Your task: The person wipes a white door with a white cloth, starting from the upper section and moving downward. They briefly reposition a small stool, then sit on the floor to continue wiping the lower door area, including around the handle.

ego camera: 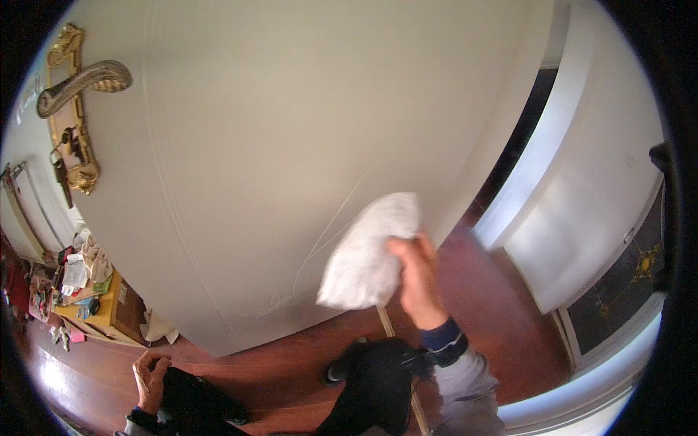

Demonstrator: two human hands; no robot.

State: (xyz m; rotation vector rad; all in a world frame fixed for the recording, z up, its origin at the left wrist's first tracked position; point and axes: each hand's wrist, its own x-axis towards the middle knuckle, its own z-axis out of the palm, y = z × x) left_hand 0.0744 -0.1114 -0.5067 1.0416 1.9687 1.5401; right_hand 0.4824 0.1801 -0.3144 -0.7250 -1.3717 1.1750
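My right hand [419, 280] grips a folded white cloth [360, 267], thumb on its near face. The cloth is held up in front of a pale door panel [262, 136]; whether it touches the panel I cannot tell. Thin curved scratches or lines mark the panel's lower part, left of the cloth. Low on the left, my left hand [150, 379] is curled beside my dark-trousered knee, with nothing visible in it. At the panel's upper left is an ornate lever handle [90, 84] on a gilt plate, with keys [62, 169] hanging below it.
Past the panel's left edge stands a wooden cabinet [117, 308] heaped with papers and cloths. Reddish-brown flooring [491, 321] runs beneath. On the right are a white wall [567, 218] and a dark patterned panel [616, 294]. A thin light-coloured strip [385, 321] lies near my legs.
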